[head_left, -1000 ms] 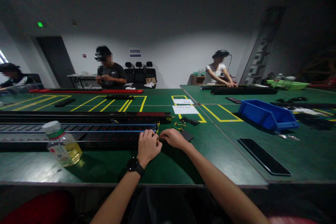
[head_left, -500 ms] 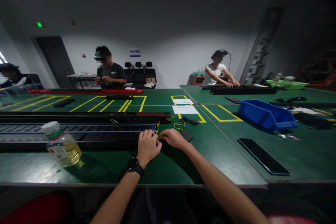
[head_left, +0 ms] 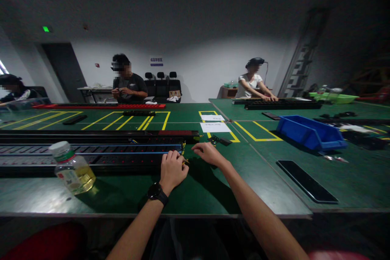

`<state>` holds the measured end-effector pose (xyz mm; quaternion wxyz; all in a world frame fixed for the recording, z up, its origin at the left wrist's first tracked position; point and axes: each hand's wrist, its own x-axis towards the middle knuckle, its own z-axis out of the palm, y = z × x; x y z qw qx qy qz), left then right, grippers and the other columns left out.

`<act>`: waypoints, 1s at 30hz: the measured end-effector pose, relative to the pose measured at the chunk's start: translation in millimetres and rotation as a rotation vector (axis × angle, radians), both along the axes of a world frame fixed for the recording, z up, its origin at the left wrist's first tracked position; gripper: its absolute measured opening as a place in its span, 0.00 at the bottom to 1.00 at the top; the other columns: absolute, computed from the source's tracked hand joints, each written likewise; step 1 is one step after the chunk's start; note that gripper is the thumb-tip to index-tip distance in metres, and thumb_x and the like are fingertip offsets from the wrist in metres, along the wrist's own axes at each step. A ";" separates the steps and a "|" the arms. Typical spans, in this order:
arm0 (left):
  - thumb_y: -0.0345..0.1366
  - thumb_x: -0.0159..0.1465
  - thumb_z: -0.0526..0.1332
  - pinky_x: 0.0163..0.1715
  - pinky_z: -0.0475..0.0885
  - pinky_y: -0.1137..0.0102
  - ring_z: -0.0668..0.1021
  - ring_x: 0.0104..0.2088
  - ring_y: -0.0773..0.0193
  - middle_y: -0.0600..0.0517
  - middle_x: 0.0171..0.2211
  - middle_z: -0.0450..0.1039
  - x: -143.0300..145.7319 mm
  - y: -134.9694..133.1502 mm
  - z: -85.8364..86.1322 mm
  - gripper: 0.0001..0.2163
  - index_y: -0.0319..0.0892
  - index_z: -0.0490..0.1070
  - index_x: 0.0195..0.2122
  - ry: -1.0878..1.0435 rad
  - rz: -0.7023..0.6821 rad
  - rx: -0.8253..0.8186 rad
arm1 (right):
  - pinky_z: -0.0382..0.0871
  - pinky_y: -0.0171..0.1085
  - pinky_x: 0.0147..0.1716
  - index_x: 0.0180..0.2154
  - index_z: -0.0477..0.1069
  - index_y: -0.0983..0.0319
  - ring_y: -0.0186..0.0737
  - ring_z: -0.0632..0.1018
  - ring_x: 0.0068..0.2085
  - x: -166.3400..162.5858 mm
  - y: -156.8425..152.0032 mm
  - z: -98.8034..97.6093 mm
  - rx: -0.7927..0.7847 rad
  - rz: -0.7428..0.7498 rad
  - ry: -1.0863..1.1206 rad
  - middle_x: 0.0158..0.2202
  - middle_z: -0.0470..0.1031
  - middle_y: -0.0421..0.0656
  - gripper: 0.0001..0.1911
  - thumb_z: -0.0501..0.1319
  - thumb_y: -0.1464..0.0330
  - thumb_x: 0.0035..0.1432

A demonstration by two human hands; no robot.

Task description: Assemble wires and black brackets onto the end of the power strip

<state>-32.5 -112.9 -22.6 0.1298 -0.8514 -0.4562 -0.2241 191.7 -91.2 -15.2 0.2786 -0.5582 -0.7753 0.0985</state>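
Observation:
My left hand (head_left: 173, 169), with a black watch on its wrist, is curled at the right end of a long black power strip (head_left: 91, 155) on the green table (head_left: 195, 191). Its fingers pinch a small yellow wire at the strip's end. My right hand (head_left: 209, 153) hovers just right of the strip's end with its fingers loosely spread, holding nothing. It is close to small black parts (head_left: 219, 141) and covers the spot where a flat black piece lay.
A plastic bottle (head_left: 71, 167) of yellow liquid stands at the front left. A blue bin (head_left: 309, 133) and a flat black panel (head_left: 306, 180) lie to the right. White paper sheets (head_left: 214, 126) lie in a yellow-lined box. Other people work at far tables.
My right hand has let go at the strip's end and moved up and right toward the small black parts. My left hand has stayed in place.

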 end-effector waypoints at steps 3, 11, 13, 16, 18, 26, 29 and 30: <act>0.37 0.64 0.62 0.47 0.64 0.55 0.72 0.46 0.51 0.45 0.43 0.75 -0.1 -0.1 -0.9 0.06 0.43 0.78 0.36 -0.005 -0.002 0.005 | 0.72 0.38 0.48 0.49 0.82 0.58 0.47 0.83 0.48 31.0 0.3 7.0 -0.043 -0.186 -0.041 0.48 0.84 0.47 0.15 0.59 0.62 0.70; 0.36 0.64 0.62 0.46 0.64 0.55 0.73 0.46 0.51 0.45 0.41 0.75 -0.7 -0.4 0.1 0.06 0.43 0.78 0.36 -0.027 -0.024 0.004 | 0.73 0.46 0.52 0.61 0.75 0.61 0.57 0.80 0.54 69.5 -9.4 8.0 -0.368 -0.123 -0.140 0.56 0.80 0.54 0.38 0.74 0.51 0.52; 0.36 0.64 0.62 0.46 0.65 0.55 0.73 0.46 0.51 0.45 0.41 0.75 -0.8 -0.5 0.5 0.06 0.43 0.78 0.35 -0.033 -0.028 0.001 | 0.73 0.45 0.52 0.60 0.76 0.62 0.56 0.80 0.54 68.2 -8.2 7.4 -0.384 -0.114 -0.147 0.56 0.79 0.54 0.37 0.75 0.56 0.51; 0.35 0.63 0.62 0.46 0.65 0.55 0.73 0.46 0.51 0.45 0.41 0.75 -1.1 -0.2 0.3 0.06 0.42 0.78 0.35 -0.043 -0.030 0.001 | 0.73 0.43 0.50 0.58 0.77 0.63 0.54 0.81 0.52 66.0 -6.0 6.7 -0.371 -0.123 -0.159 0.54 0.81 0.53 0.32 0.74 0.61 0.52; 0.35 0.63 0.62 0.46 0.65 0.55 0.73 0.46 0.51 0.45 0.41 0.75 -1.3 0.2 0.2 0.06 0.42 0.78 0.35 -0.049 -0.035 0.000 | 0.73 0.42 0.48 0.56 0.79 0.63 0.53 0.82 0.50 65.6 -5.7 6.6 -0.349 -0.132 -0.149 0.52 0.82 0.52 0.29 0.74 0.63 0.52; 0.36 0.64 0.61 0.46 0.65 0.55 0.74 0.46 0.51 0.45 0.42 0.76 -1.3 0.7 2.6 0.07 0.42 0.79 0.36 -0.047 -0.037 -0.007 | 0.72 0.40 0.43 0.42 0.83 0.60 0.49 0.82 0.43 70.3 0.5 12.4 -0.040 -0.330 0.187 0.41 0.84 0.46 0.15 0.68 0.59 0.56; 0.36 0.64 0.61 0.46 0.65 0.55 0.74 0.46 0.50 0.45 0.41 0.76 -1.3 1.2 1.9 0.07 0.42 0.79 0.36 -0.046 -0.033 -0.002 | 0.73 0.41 0.43 0.41 0.82 0.61 0.50 0.82 0.43 74.6 6.3 11.2 0.120 -0.464 0.424 0.40 0.84 0.48 0.17 0.66 0.56 0.57; 0.36 0.63 0.62 0.46 0.65 0.55 0.74 0.46 0.50 0.45 0.41 0.76 -1.1 1.3 1.6 0.06 0.43 0.79 0.36 -0.047 -0.033 0.000 | 0.73 0.41 0.43 0.41 0.82 0.61 0.50 0.82 0.43 76.4 7.9 9.7 0.154 -0.503 0.485 0.41 0.84 0.49 0.18 0.66 0.55 0.57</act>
